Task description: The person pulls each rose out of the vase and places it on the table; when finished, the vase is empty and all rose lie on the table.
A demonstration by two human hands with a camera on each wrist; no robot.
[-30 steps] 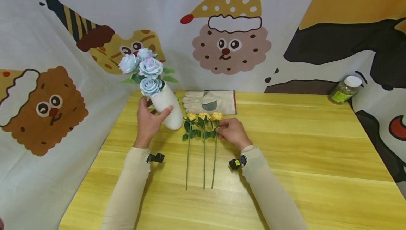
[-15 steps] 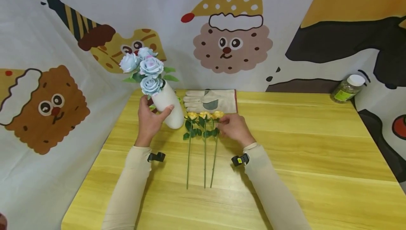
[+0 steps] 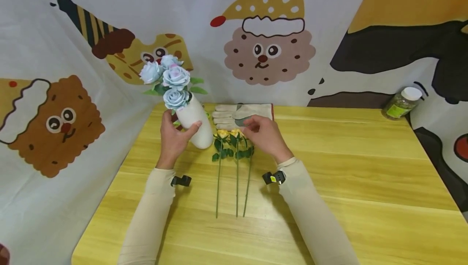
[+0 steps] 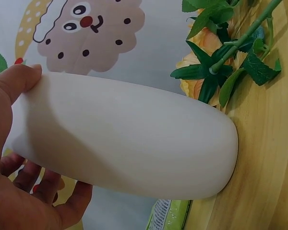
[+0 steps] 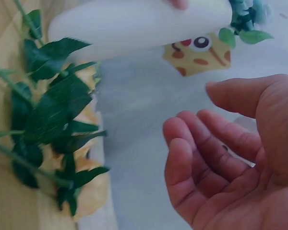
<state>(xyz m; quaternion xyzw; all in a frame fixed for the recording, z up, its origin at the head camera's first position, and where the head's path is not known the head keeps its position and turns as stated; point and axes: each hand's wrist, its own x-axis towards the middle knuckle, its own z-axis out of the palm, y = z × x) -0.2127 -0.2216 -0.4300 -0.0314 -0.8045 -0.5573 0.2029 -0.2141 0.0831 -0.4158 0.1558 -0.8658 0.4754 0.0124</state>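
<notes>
A white vase (image 3: 197,122) holds several pale blue roses (image 3: 176,77) with green leaves. My left hand (image 3: 173,140) grips it from the left side, thumb across the front and fingers behind. In the left wrist view the vase's base (image 4: 225,153) meets the tabletop. Three yellow roses (image 3: 222,134) on long green stems (image 3: 237,183) lie side by side, to the right of the vase. Over the rightmost bloom hovers my right hand (image 3: 269,137), hiding that flower in the head view. The right wrist view shows nothing between its loosely bent fingers (image 5: 180,163).
Behind the roses lies a whitish work glove (image 3: 224,115) with a red cuff edge. A lidded jar (image 3: 401,103) stands at the table's back right corner. Part of a green packet (image 4: 173,215) shows behind the vase. Printed cloth hangs along the back of the wooden table (image 3: 347,175).
My right hand has risen from beside the rightmost yellow rose and shifted slightly back and left, above the bloom. The roses stay on the table. My left hand keeps its hold on the vase.
</notes>
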